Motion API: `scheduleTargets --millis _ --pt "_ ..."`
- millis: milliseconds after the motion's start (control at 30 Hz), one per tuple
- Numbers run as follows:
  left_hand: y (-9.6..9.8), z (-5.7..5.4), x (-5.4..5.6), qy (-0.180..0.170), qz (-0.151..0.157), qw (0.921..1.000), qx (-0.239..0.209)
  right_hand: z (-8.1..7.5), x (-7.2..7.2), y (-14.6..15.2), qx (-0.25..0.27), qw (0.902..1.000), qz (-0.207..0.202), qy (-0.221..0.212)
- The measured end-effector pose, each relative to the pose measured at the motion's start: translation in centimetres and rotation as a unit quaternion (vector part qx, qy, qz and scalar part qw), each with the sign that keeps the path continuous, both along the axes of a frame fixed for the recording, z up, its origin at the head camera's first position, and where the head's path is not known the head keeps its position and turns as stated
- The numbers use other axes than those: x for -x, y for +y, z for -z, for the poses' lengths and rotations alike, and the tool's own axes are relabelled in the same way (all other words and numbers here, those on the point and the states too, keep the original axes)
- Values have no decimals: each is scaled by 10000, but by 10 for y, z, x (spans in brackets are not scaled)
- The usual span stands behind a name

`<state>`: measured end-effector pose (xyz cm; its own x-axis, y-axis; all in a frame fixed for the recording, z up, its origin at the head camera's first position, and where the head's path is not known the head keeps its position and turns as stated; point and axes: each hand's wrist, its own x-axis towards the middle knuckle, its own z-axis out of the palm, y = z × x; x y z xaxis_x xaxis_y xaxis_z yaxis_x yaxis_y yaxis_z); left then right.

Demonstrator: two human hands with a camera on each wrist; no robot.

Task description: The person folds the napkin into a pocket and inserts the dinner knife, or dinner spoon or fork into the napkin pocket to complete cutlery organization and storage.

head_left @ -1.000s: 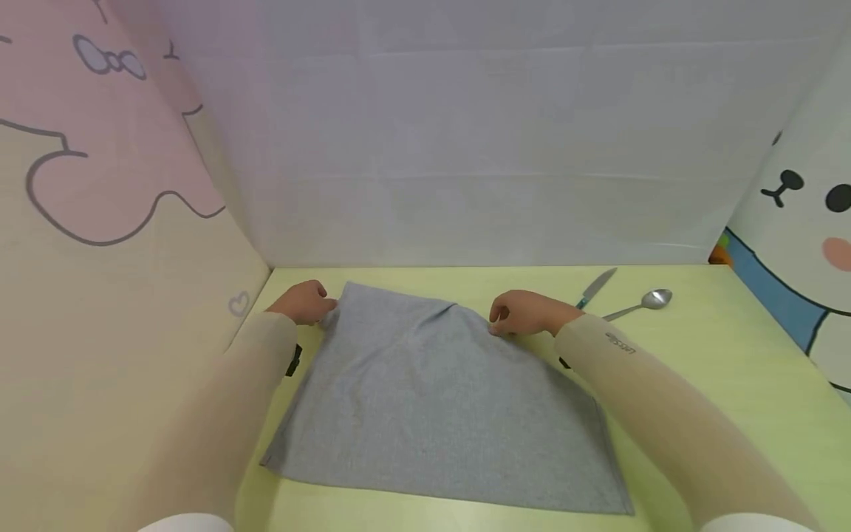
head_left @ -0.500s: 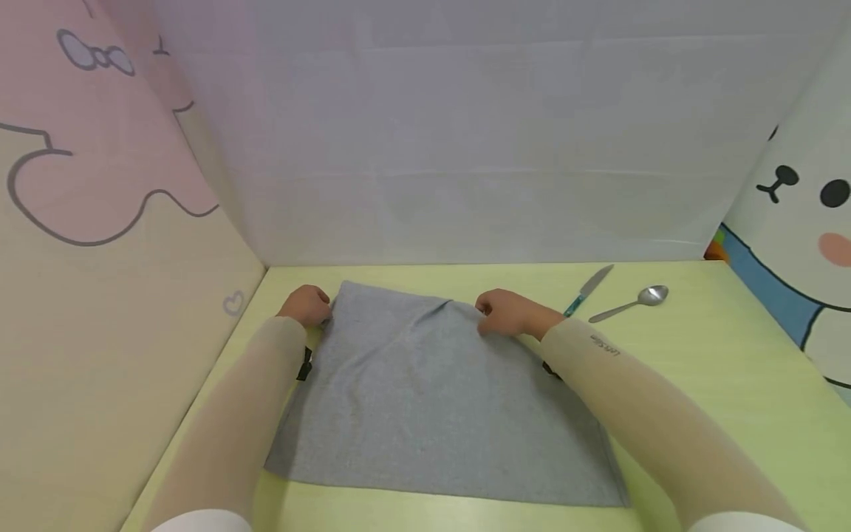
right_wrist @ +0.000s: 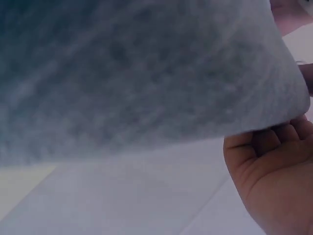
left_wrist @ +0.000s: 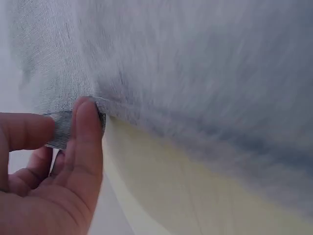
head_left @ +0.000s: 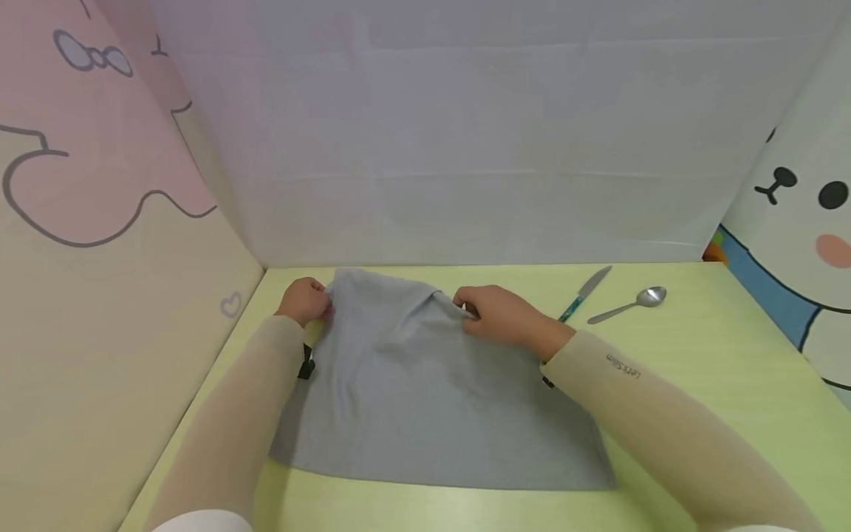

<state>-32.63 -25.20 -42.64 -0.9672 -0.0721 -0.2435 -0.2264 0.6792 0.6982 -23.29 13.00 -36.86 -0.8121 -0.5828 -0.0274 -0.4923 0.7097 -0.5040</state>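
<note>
Head view: a person in beige arm sleeves (head_left: 226,414), dark lettering on the right one, holds up the far edge of a large, plain grey fabric cloth (head_left: 425,399) at a pale yellow-green tabletop (head_left: 725,355). The left hand (head_left: 304,301) pinches the cloth near its far left corner, the hem caught between thumb and fingers in the left wrist view. The right hand (head_left: 501,314) grips the same far edge farther along, fingertips bent to the fabric. Between the two, a fold runs down from the raised edge, while the near edge lies along the table in front of the person.

Off to the right, beyond the cloth, lie a knife with a silver blade and teal handle (head_left: 586,292) and a shiny metal spoon (head_left: 628,304), side by side and apart. The knife's handle ends close behind the right wrist, and the right forearm crosses over the cloth's right side, hiding part of it. A creased white backdrop (head_left: 479,125) rises behind the table. A pink-and-cream cartoon panel (head_left: 100,295) stands near the left arm; a white cartoon-animal panel (head_left: 798,214) flanks the right side.
</note>
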Motion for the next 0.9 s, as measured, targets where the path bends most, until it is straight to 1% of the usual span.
scheduleTargets --millis 33,100,167,233,267,367,433,500,533,567,633,667,733,767,800,867,900 --pt "0 -1 1 20 -101 9993 -355 -1 -7 -5 -49 9996 -193 204" --pt "-1 -3 3 79 -246 9947 -999 -1 -24 -17 -192 9962 -623 577" --pt "-3 -5 3 160 -312 9910 -1293 0 -42 -29 -362 9881 -1130 974" --pt "-6 -8 2 283 -284 9892 -1410 6 -59 -41 -635 9756 -1627 1330" --pt "-7 -9 2 356 -274 9877 -1498 9 -68 -46 -801 9688 -1846 1448" --pt "-12 -13 -3 552 -180 9866 -1526 23 -90 -59 -1312 9453 -2439 1725" --pt "-15 -16 -5 582 -9 9860 -1563 32 -102 -63 -1593 9343 -2689 1712" --pt "-18 -18 -8 524 222 9867 -1523 40 -108 -65 -1695 9314 -2852 1496" --pt "-19 -19 -9 456 335 9869 -1509 42 -109 -64 -1673 9329 -2910 1300" --pt "-20 -20 -11 381 452 9867 -1514 42 -107 -62 -1600 9369 -2938 1014" --pt "-22 -22 -13 252 620 9862 -1513 38 -97 -57 -1398 9472 -2866 336" --pt "-23 -22 -14 211 657 9862 -1505 34 -90 -53 -1274 9539 -2718 24" --pt "-25 -24 -17 177 775 9869 -1406 24 -70 -46 -1155 9663 -2244 -498" --pt "-27 -24 -18 168 835 9862 -1422 20 -60 -43 -1184 9721 -1895 -713" --pt "-28 -24 -18 167 841 9860 -1429 16 -49 -39 -1284 9757 -1538 -884" --pt "-29 -23 -19 105 950 9856 -1397 14 -30 -33 -1564 9770 -871 -1163" --pt "-30 -23 -19 45 996 9846 -1438 15 -22 -30 -1733 9744 -623 -1287"
